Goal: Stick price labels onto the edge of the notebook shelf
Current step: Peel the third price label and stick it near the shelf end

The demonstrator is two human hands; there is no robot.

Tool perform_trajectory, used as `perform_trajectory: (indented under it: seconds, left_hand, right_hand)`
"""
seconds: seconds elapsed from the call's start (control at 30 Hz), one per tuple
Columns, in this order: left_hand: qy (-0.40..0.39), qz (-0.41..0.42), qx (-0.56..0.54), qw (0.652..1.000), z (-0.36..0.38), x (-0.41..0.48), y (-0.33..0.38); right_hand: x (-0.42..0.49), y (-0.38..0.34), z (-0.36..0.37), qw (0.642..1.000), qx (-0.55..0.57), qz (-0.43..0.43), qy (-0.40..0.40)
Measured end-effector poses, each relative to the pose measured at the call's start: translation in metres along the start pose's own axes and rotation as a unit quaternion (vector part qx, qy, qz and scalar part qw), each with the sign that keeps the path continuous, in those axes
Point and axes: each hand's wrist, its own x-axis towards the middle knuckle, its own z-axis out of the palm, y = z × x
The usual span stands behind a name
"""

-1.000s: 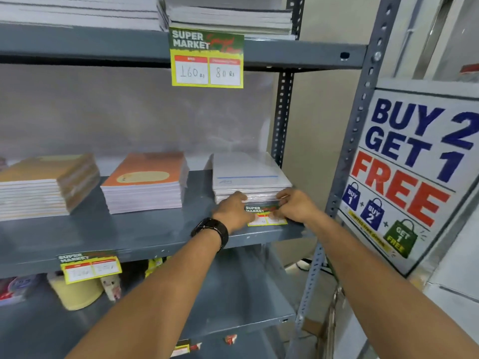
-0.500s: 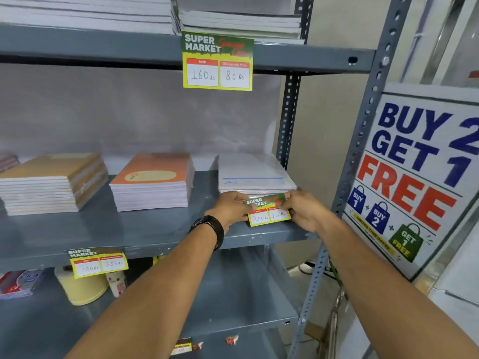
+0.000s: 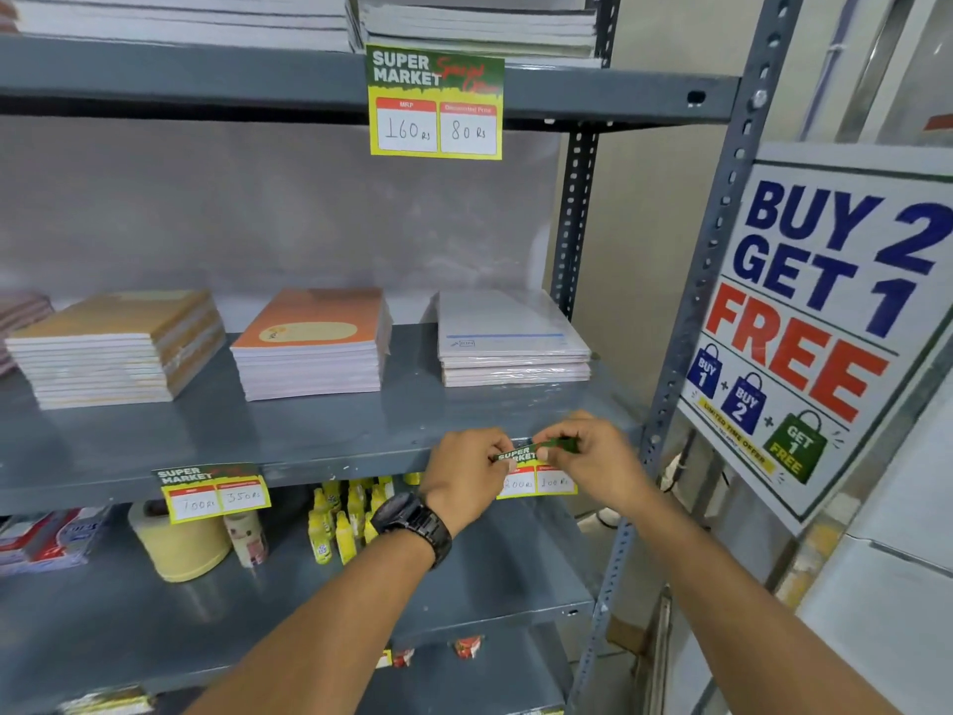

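Both hands pinch the top strip of the label point(image 3: 536, 469) against the shelf edge point(image 3: 330, 464), below the white notebooks point(image 3: 510, 348): left hand point(image 3: 466, 474) at its left corner, right hand point(image 3: 593, 461) at the right. Risks: label sets crooked if one side gets pressed first; top fold looks bent and may crease; weak pressing, it peels off.
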Motion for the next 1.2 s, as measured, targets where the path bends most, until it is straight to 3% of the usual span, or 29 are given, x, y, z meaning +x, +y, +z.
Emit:
perform_trajectory:
  seconds: [0.23,0.83,1.03,1.2]
  left_hand:
    - [0.029,-0.005,0.027,0.999,0.005,-0.008,-0.003]
    - [0.064,-0.008,0.066,0.996,0.008,-0.002,0.006]
    - [0.077,0.005,0.138,0.987,0.01,-0.002,0.009]
    - [0.064,-0.032,0.186,0.98,0.003,0.001,0.016]
  right_hand:
    - [-0.015,0.002,0.014,0.996,-0.03,-0.011,0.086]
    - [-0.008,0.005,0.014,0.989,-0.052,-0.009,0.139]
    - [-0.006,0.013,0.012,0.974,-0.155,-0.061,0.154]
    - [-0.012,0.008,0.01,0.947,-0.252,-0.097,0.172]
